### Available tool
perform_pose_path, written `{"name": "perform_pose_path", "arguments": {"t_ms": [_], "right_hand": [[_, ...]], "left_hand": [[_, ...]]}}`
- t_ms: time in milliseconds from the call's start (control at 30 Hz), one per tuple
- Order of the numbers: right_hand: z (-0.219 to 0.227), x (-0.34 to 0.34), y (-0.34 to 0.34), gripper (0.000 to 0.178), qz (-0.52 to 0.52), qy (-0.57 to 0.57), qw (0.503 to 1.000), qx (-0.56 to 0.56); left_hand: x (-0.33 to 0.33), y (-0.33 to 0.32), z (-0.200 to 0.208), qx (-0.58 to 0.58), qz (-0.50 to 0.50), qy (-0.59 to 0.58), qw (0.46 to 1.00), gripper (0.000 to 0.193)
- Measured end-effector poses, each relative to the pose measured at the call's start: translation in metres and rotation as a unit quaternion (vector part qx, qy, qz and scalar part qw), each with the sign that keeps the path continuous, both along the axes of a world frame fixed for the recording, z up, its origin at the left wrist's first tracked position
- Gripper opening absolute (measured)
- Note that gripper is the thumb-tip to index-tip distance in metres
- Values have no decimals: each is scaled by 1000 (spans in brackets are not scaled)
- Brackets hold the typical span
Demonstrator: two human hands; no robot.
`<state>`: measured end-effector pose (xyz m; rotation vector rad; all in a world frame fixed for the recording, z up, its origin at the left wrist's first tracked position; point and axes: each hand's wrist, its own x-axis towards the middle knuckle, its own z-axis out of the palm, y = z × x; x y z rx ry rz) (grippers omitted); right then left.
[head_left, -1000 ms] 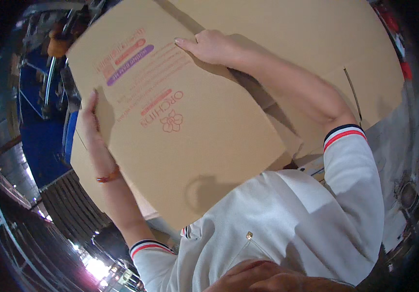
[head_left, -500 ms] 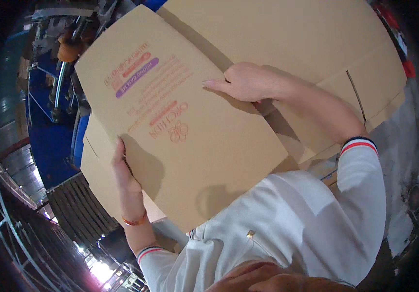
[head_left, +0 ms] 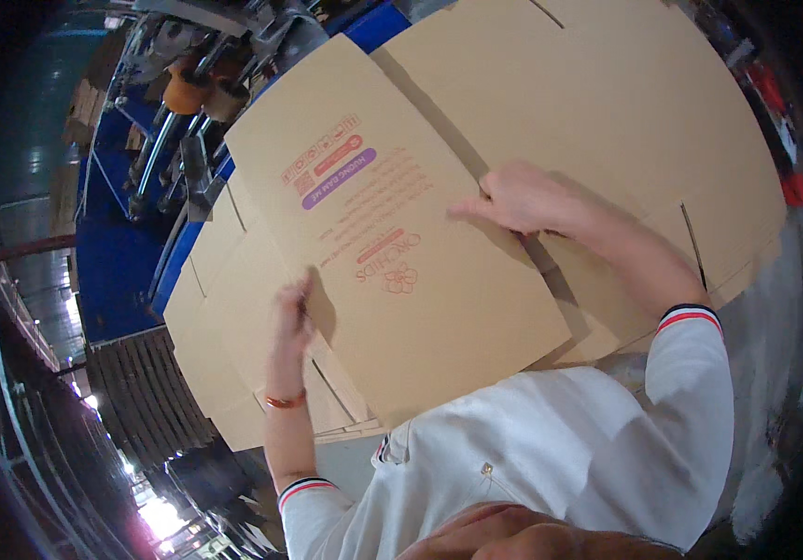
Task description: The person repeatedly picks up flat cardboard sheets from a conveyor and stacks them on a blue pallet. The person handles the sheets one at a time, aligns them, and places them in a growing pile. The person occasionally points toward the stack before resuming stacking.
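Observation:
A brown cardboard panel (head_left: 457,327) printed in red and purple lies tilted in front of me, over a larger flat cardboard sheet (head_left: 597,103). My right hand (head_left: 524,198) grips the panel's right edge, with its thumb on the printed face and its other fingers curled out of sight at the edge. At the opposite edge, my left hand (head_left: 293,313) is closed on the panel, somewhat blurred, its thumb by the print. Fingers beneath the panel are hidden.
More flat cardboard (head_left: 219,317) with slots extends on the left. Beyond it, at the far left, stands a blue machine (head_left: 107,271) with metal rods and an orange roller (head_left: 187,91). A dark ribbed stack (head_left: 149,397) is at the left.
Both hands and the printed panel have shifted right and slightly nearer in the picture. More of the slotted cardboard at the left now shows.

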<state>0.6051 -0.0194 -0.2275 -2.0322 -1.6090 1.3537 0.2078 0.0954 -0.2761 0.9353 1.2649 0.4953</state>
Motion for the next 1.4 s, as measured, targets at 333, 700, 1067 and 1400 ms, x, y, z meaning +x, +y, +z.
{"name": "perform_pose_path", "arguments": {"t_ms": [333,700,1067,1400], "right_hand": [[-34,10,171,58,-144,-16,976,162],[-71,21,178,58,-109,-10,938,328],[-25,44,14,28,-108,-276,899,323],[-47,-81,-250,76,102,-246,890,371]], "left_hand": [[96,122,49,153,157,110,969,42],[110,92,0,116,149,50,981,30],[168,69,-37,47,182,-229,955,30],[-185,-8,-49,577,344,474,569,59]]}}
